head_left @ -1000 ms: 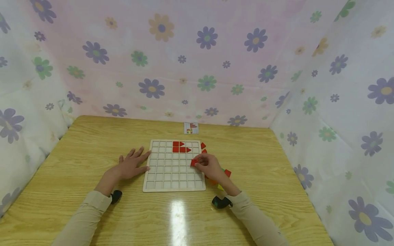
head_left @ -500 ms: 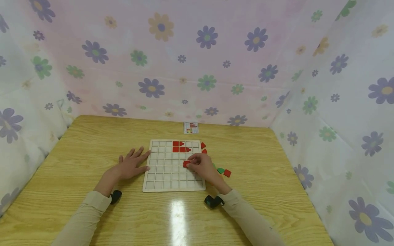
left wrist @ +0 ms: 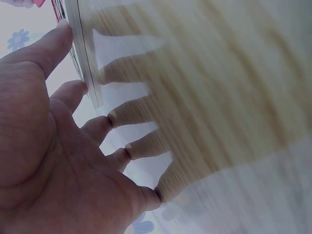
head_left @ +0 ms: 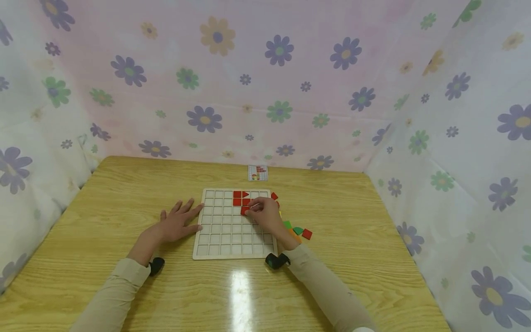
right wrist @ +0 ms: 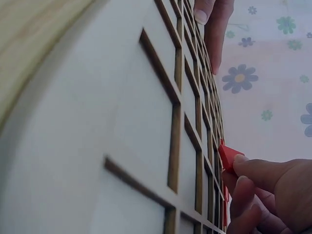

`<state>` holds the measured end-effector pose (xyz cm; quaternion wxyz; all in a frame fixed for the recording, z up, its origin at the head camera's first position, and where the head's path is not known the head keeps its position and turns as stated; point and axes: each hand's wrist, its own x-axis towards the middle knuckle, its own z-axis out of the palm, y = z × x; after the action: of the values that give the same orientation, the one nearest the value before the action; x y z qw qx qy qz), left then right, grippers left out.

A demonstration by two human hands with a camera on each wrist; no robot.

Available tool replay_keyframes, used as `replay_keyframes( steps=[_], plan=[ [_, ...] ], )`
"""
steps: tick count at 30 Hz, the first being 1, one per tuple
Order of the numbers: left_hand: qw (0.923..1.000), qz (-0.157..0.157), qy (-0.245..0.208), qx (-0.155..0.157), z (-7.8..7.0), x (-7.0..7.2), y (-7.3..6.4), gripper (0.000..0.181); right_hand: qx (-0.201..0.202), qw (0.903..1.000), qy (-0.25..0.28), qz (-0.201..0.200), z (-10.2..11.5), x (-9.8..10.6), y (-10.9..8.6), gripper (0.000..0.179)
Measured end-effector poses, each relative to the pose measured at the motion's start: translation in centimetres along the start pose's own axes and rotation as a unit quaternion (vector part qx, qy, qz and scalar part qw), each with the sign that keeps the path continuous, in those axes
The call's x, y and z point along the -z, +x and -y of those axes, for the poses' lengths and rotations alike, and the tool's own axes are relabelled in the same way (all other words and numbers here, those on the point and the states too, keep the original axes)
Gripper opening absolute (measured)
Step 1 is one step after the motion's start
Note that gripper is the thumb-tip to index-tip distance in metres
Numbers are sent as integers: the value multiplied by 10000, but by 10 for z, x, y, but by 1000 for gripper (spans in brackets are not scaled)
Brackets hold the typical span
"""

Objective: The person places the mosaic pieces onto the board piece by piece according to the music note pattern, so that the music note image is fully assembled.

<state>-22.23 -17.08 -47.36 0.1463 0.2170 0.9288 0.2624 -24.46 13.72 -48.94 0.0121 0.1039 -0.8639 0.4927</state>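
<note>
red, square and tilted, the held tile [head_left: 245, 210] was pinched between the thumb and fingertips of the right hand [head_left: 266, 216]. in the right wrist view it was shown at a slant to the gridded board [head_left: 225, 230]; whether the board was touched by its lower edge could not be told. it was held over the third row from the far side, just on the near side of a seated red square [head_left: 246, 202]. the left hand [head_left: 176, 227] was kept off the tiles, its fingers spread, with the board's left edge touched by thumb and forefinger, apparently as a brace.

the step in hand was judged to be the seating of this tile in its cell. for the next move, its sides would need to be squared with the ridges and the tile lowered flat before release, without the neighbours being nudged.

in the farthest row, another red square [head_left: 237, 194] and a red pointed tile [head_left: 245, 194] were seated. past the board's right edge, a loose green tile [head_left: 297, 230] and a loose red tile [head_left: 307, 234] were left on the wood-grained table [head_left: 340, 212]. beyond the board a small printed card [head_left: 258, 173] was placed, and flowered cloth [head_left: 232, 92] was hung behind.
</note>
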Motion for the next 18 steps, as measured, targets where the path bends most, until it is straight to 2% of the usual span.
replay_keyframes(
  steps=[4, 18],
  plan=[
    [10000, -25, 23, 2, -1, -1, 0, 72, 238, 9997, 55, -85, -3, -5, 4, 9],
    [10000, 2, 40, 7, -2, -1, 0, 73, 194, 9998, -49, 10, 1, -11, 11, 10]
  ],
)
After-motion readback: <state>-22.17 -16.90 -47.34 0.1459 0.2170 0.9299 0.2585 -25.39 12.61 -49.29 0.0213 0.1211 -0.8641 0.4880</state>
